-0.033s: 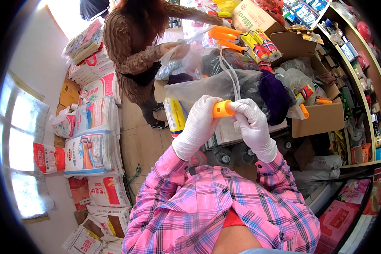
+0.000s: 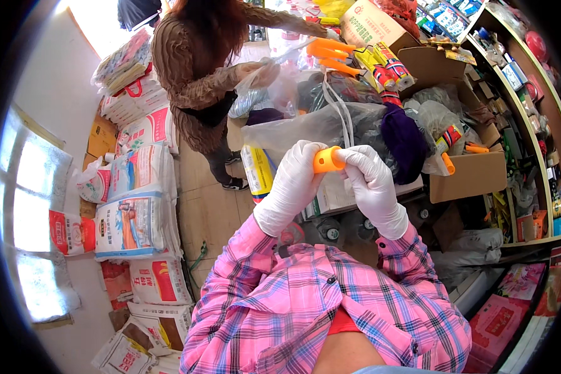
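My left hand point(image 2: 296, 181), in a white glove, is closed round a short orange plastic tube point(image 2: 328, 160) with a small dark hole in its side. My right hand point(image 2: 373, 181), also gloved, has its fingers bunched against the tube's right end. A thin pale strip point(image 2: 341, 106) runs up behind the right fingertips; whether they pinch it I cannot tell. Beyond my hands lie a translucent plastic bag point(image 2: 311, 128) and a dark purple cloth point(image 2: 404, 137). More orange pieces point(image 2: 332, 53) and yellow-and-red rolls point(image 2: 393, 67) lie farther back on the pile.
A person in a brown ruffled top point(image 2: 196, 75) stands at the far left, holding thin clear plastic. An open cardboard box point(image 2: 470, 176) sits to the right, before curved shelves point(image 2: 539, 124) of goods. Stacked printed sacks point(image 2: 131, 224) line the left wall. Bottles point(image 2: 328, 229) stand low, near my body.
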`<state>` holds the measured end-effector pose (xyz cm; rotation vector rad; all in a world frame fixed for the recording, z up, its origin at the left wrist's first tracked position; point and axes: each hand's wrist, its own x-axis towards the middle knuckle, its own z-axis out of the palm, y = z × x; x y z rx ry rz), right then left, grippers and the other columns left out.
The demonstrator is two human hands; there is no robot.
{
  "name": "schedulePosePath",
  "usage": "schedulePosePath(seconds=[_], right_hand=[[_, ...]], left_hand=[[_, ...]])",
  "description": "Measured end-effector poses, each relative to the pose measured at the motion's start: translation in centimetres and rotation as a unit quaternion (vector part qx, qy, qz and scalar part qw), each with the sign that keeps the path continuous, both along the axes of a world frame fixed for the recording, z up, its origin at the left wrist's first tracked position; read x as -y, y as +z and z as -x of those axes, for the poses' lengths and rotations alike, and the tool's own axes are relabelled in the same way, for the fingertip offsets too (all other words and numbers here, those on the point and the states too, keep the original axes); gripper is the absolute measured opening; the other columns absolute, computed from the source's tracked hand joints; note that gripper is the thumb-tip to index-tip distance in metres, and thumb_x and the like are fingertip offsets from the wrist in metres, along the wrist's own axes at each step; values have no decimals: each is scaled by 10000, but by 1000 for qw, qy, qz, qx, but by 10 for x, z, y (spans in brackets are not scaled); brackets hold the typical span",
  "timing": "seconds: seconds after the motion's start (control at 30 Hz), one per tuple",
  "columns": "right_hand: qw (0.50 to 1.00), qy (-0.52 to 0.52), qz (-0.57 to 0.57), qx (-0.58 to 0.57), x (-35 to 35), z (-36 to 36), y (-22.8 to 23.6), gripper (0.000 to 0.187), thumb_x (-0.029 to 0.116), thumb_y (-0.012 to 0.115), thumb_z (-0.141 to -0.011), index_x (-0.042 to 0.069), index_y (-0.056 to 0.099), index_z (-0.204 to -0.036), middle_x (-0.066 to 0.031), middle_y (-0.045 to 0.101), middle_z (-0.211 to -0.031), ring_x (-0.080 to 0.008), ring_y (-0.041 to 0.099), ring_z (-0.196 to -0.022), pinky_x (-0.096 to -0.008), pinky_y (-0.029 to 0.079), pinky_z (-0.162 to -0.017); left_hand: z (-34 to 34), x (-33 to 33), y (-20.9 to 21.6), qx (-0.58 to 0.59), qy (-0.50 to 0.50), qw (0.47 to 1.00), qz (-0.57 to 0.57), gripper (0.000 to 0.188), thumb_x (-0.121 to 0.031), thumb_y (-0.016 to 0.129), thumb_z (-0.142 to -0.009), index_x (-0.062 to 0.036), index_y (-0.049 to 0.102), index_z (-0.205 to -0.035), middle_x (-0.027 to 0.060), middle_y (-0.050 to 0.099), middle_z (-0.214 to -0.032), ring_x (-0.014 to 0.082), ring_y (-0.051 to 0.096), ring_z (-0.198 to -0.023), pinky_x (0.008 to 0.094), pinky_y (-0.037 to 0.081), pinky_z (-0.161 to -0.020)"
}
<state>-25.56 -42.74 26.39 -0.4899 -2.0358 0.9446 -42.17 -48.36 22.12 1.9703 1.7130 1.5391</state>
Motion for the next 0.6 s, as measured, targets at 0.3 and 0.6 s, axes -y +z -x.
schedulePosePath(seconds=[0.3, 0.6], right_hand=[[993, 20, 116, 18, 7, 4, 2, 390, -96, 580, -819, -59, 531, -1204, -109, 470, -1153, -162, 565, -948, -261, 496, -812], [959, 74, 258, -96, 2, 10, 1, 306, -44, 570, -883, -40, 532, -1187, -73, 481, -1145, -121, 566, -972, -228, 485, -818]], left_hand=[[-2, -9, 3, -114, 88, 989, -17, 384, -17, 646, -711, -55, 527, -1075, 131, 549, -943, 331, 541, -860, 420, 428, -742], [0, -17, 4, -107, 87, 990, -32, 346, -45, 649, -723, -54, 532, -1049, 125, 554, -931, 322, 542, -857, 410, 427, -733]])
